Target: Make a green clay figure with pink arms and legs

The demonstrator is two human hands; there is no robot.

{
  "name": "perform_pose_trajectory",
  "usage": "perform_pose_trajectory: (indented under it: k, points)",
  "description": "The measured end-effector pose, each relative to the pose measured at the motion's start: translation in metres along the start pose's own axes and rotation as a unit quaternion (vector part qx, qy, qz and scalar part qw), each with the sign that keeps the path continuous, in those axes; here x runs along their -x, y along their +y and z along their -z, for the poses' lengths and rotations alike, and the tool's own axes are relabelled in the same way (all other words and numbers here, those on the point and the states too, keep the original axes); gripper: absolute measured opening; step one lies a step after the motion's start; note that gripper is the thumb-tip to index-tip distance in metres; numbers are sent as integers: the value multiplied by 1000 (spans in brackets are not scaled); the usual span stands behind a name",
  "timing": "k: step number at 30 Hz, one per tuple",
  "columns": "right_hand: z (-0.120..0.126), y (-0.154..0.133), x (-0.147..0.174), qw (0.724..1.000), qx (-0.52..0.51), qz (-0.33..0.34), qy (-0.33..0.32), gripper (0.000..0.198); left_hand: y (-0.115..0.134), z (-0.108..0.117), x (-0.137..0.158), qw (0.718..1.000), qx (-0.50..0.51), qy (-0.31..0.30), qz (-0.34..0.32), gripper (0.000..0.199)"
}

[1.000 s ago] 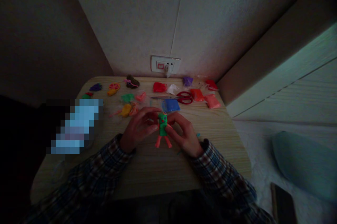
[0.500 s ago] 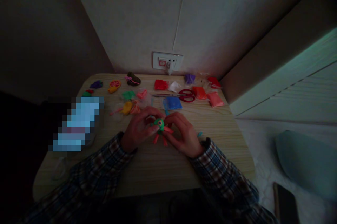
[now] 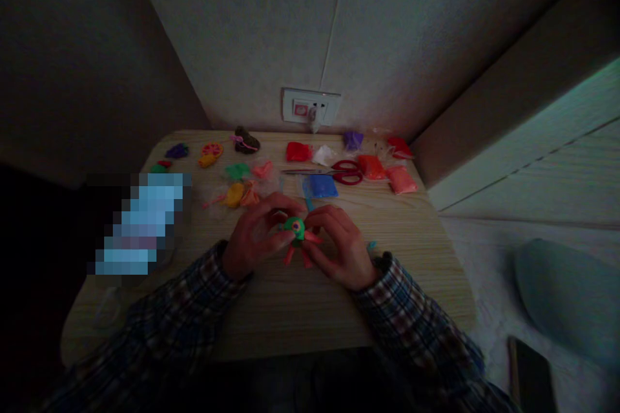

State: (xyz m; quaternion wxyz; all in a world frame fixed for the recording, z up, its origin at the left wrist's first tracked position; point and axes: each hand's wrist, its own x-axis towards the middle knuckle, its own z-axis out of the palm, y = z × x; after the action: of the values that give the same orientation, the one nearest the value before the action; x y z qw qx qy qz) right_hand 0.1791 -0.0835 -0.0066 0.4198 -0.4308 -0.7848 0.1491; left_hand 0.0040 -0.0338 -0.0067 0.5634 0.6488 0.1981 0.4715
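Between my hands, over the middle of the table, is a small clay figure [image 3: 294, 229] with a green head, a round eye and coral-pink limbs spreading below. My left hand [image 3: 256, 232] closes on its left side, the thumb pressed near the eye. On the other side, my right hand [image 3: 341, 248] pinches at the figure near a pink limb; the exact contact of its fingertips is partly hidden. Just beyond the fingers lies a packet of blue clay [image 3: 323, 186].
Red-handled scissors [image 3: 347, 172] lie behind the blue packet. Packets of orange [image 3: 372, 167] and pink clay [image 3: 402, 180] sit at the right. A brown clay shoe [image 3: 247, 141] stands at the back left. A blurred-out screen [image 3: 145, 222] is at the left edge of the wooden table [image 3: 290, 329].
The view has shifted slightly. Both hands keep their hold on the clay figure, which is turned a little, its green head showing somewhat more.
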Motion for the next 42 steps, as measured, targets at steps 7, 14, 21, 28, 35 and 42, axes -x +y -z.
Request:
perform_pose_trajectory:
  k: [7, 14, 21, 28, 35, 42]
  points:
    - [1, -1, 1, 1000, 3, 19, 7, 10, -1, 0, 0, 1000, 3, -16, -24, 22]
    - [3, -4, -1, 999, 20, 36, 16, 8, 5, -1, -1, 999, -5, -23, -34, 16]
    - [4, -6, 0, 999, 29, 41, 19, 7, 8, -3, 1, 998, 34, -41, -21, 12]
    - [5, -6, -1, 998, 26, 54, 15, 9, 7, -2, 1, 999, 26, -34, -30, 16]
    - [6, -8, -2, 999, -34, 13, -1, 5, 5, -3, 0, 1000, 5, 12, -18, 20]
    - [5, -11, -4, 992, -103, -67, -27, 7, 3, -2, 1, 999, 6, 39, -6, 18]
